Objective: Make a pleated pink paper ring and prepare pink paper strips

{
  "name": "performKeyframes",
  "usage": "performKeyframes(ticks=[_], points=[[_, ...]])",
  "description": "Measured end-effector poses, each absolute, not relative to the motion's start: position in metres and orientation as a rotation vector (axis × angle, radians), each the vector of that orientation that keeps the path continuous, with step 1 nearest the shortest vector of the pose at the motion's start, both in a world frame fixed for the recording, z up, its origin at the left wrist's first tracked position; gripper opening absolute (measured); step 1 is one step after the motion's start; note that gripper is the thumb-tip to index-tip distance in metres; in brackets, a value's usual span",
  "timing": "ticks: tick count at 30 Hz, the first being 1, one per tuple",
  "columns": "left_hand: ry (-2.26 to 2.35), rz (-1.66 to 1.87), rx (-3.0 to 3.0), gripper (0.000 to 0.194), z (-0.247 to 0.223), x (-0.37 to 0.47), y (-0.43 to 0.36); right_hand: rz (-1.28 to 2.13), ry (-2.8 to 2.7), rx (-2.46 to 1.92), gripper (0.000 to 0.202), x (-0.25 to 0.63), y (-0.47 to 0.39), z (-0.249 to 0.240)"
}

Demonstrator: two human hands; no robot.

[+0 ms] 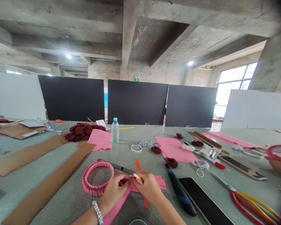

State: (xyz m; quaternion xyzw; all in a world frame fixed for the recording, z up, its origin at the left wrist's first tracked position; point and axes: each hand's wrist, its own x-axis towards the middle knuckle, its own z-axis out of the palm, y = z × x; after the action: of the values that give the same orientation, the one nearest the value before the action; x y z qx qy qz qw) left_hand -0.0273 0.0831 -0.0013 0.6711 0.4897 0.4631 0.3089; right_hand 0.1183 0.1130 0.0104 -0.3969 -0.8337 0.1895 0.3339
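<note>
My left hand (117, 189) is closed, pinching a pink strip (121, 203) that trails down towards me past the wrist. Beside it, my right hand (147, 185) has its fingers closed on the same strip, with a short pale stick (138, 177) between thumb and fingers. The fingertips of both hands nearly meet, and the pinched spot is partly hidden. More pink material (160, 182) lies right of the right hand. A pleated pink ring (86, 184) rests just left of my left hand. An orange strip (145, 201) runs beneath my right hand, and a dark flat bar (121, 168) lies behind both.
On the right lie a dark blue-handled tool (181, 193), a black phone (206, 200) and large scissors (243, 200). Another person's hand (279, 164) holds a pink ring at the right edge. Cardboard strips (53, 184) stretch leftward. A water bottle (115, 131) stands behind.
</note>
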Motion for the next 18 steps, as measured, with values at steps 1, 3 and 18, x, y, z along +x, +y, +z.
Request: performKeyframes(ticks=[1, 3, 18], points=[[1.291, 1.232, 1.783, 0.018, -0.001, -0.027, 0.083, 0.469, -2.182, -1.029, 0.022, 0.119, 0.113, 0.01], [1.293, 1.235, 1.794, 0.018, 0.0, -0.027, 0.082, 0.423, -2.187, -1.023, 0.021, 0.119, 0.114, 0.008], [1.42, 1.167, 2.061, 0.019, -0.002, -0.026, 0.08, 0.378, -2.262, -1.0, 0.015, 0.118, 0.119, -0.004]])
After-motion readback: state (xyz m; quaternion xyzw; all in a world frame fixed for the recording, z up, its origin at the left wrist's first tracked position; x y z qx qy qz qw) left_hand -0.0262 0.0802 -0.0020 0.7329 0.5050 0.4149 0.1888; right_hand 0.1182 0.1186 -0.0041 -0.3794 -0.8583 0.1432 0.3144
